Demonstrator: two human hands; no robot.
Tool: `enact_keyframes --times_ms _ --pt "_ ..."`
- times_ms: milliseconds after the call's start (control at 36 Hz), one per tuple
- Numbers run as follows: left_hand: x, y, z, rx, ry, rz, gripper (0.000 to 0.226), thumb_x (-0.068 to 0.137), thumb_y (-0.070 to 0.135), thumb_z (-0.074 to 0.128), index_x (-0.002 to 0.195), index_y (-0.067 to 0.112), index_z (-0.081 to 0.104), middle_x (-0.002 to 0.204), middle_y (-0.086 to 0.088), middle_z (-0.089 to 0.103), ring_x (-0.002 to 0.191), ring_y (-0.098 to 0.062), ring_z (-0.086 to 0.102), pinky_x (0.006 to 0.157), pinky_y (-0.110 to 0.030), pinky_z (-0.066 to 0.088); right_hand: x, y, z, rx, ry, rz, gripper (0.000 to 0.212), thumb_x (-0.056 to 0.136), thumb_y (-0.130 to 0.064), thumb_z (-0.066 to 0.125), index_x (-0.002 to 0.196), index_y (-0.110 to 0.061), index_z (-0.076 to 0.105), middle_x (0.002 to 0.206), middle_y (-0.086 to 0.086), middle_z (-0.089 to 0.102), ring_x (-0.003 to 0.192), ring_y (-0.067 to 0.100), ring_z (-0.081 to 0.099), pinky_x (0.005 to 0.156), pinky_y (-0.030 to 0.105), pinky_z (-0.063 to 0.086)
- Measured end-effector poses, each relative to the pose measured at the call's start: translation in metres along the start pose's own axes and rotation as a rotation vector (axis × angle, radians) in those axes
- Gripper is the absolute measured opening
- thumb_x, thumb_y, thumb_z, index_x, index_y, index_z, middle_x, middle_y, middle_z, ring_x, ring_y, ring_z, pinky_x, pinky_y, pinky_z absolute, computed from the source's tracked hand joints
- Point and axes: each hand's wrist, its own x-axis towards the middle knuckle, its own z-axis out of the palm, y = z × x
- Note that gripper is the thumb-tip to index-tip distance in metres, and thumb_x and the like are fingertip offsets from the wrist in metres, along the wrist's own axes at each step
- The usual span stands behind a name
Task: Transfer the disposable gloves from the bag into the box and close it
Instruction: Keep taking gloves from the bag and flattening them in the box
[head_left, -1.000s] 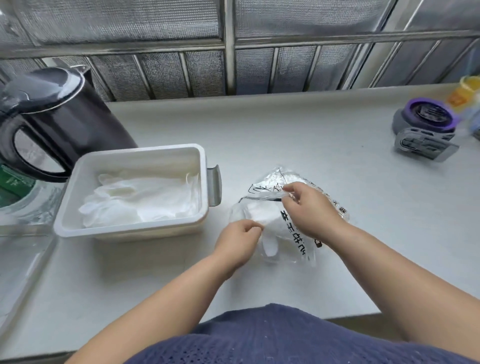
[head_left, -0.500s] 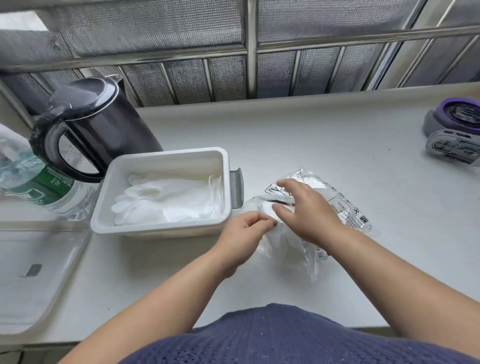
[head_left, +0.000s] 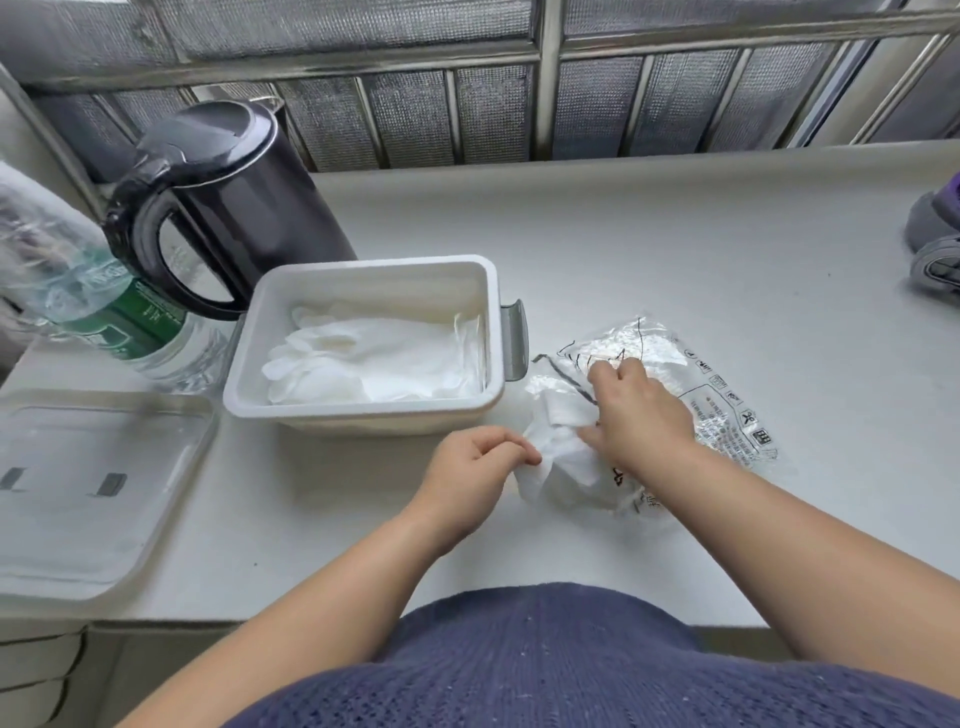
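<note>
A clear printed plastic bag (head_left: 722, 395) lies on the white counter, right of an open white box (head_left: 363, 410). Several translucent white gloves (head_left: 374, 364) lie flat inside the box. More crumpled gloves (head_left: 558, 462) bulge out of the bag's mouth. My left hand (head_left: 475, 473) pinches the near edge of that bundle between thumb and fingers. My right hand (head_left: 636, 410) reaches into the bag's mouth and grips the gloves there. The box's clear lid (head_left: 83, 493) lies flat to the left of the box.
A black electric kettle (head_left: 228, 202) stands behind the box. A green-labelled water bottle (head_left: 104, 312) lies at the left. A grey and purple device (head_left: 935, 244) sits at the right edge. A metal window grille runs along the back.
My right hand has pushed deeper into the bag's mouth and more of the glove bundle has come out. My left hand still pinches it. The view has swung left.
</note>
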Motion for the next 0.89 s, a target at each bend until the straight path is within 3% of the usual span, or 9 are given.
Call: enact_keyframes --times_ms 139,222,306,361,444,611,750,806,889 --pt "-0.011 0.014 -0.019 -0.296 0.068 0.099 0.023 0.060 0.012 0.044 0.043 0.019 0.057 0.052 0.004 0.051 0.058 -0.010 0.043 0.057 -0.020 0.035 0.000 0.009 0.003 0.111 0.015 0.089 0.035 0.089 -0.019 0.052 0.121 -0.014 0.038 0.118 0.014 0.045 0.102 0.035 0.054 0.066 0.035 0.039" --pt "-0.009 0.031 -0.035 -0.616 -0.069 0.046 0.015 0.060 0.010 0.045 0.047 0.012 0.053 0.056 -0.005 0.042 0.057 -0.017 0.037 0.057 -0.026 0.032 -0.001 0.006 -0.007 0.219 -0.067 0.060 0.055 0.085 -0.025 0.057 0.135 -0.019 0.034 0.130 0.012 0.040 0.115 0.034 0.048 0.085 0.040 0.041" --pt "-0.009 0.048 -0.052 -0.885 -0.224 0.054 0.008 0.052 0.014 0.062 0.053 0.011 0.054 0.059 -0.006 0.043 0.056 -0.020 0.045 0.052 -0.024 0.043 -0.007 -0.006 -0.023 0.343 -0.016 -0.100 0.066 0.081 -0.027 0.059 0.141 -0.024 0.032 0.142 0.004 0.034 0.132 0.023 0.035 0.106 0.041 0.026" --pt "-0.009 0.052 -0.065 -0.996 -0.345 0.112 0.014 0.053 0.021 0.065 0.059 0.010 0.057 0.062 -0.004 0.052 0.061 -0.019 0.053 0.059 -0.024 0.047 -0.016 -0.017 -0.037 0.573 0.104 -0.220 0.059 0.078 -0.025 0.053 0.136 -0.022 0.042 0.138 -0.001 0.041 0.129 0.013 0.036 0.109 0.034 0.024" --pt "-0.006 0.054 -0.079 -1.120 -0.497 0.158 0.013 0.065 0.020 0.062 0.068 0.008 0.061 0.071 -0.005 0.061 0.072 -0.020 0.061 0.072 -0.026 0.052 -0.027 -0.034 -0.060 1.096 0.075 -0.284 0.047 0.065 -0.020 0.044 0.109 -0.028 0.059 0.109 -0.007 0.059 0.099 0.005 0.054 0.090 0.016 0.042" --pt "-0.001 0.050 -0.095 -1.161 -0.461 0.111 0.023 0.060 0.023 0.069 0.078 0.011 0.062 0.080 -0.002 0.063 0.082 -0.017 0.058 0.084 -0.026 0.044 -0.028 -0.053 -0.075 1.577 -0.409 -0.329 0.028 0.076 -0.022 0.059 0.104 -0.017 0.062 0.085 -0.006 0.070 0.075 0.009 0.065 0.065 0.023 0.050" --pt "-0.005 0.045 -0.098 -1.048 -0.362 0.051 0.032 0.066 0.025 0.074 0.090 0.010 0.059 0.094 -0.008 0.057 0.100 -0.023 0.052 0.097 -0.034 0.039 -0.027 -0.067 -0.078 1.814 -0.378 -0.179 0.016 0.082 0.009 0.057 0.080 -0.006 0.059 0.065 0.004 0.066 0.059 0.014 0.064 0.058 0.025 0.055" --pt "-0.007 0.040 -0.096 -0.831 -0.234 -0.001 0.042 0.074 0.027 0.070 0.107 0.002 0.063 0.106 -0.015 0.062 0.101 -0.023 0.058 0.088 -0.035 0.049 -0.025 -0.071 -0.081 1.868 -0.348 -0.151 0.015 0.083 0.008 0.056 0.077 -0.005 0.056 0.063 0.006 0.063 0.057 0.016 0.063 0.056 0.027 0.055" --pt "-0.008 0.030 -0.096 -0.607 -0.111 -0.066 0.077 0.069 0.016 0.071 0.137 0.007 0.037 0.124 -0.015 0.059 0.101 -0.019 0.066 0.077 -0.030 0.056 -0.020 -0.081 -0.086 1.858 -0.343 -0.160 0.003 0.086 0.000 0.056 0.086 -0.002 0.058 0.077 0.016 0.060 0.067 0.024 0.061 0.056 0.031 0.053"
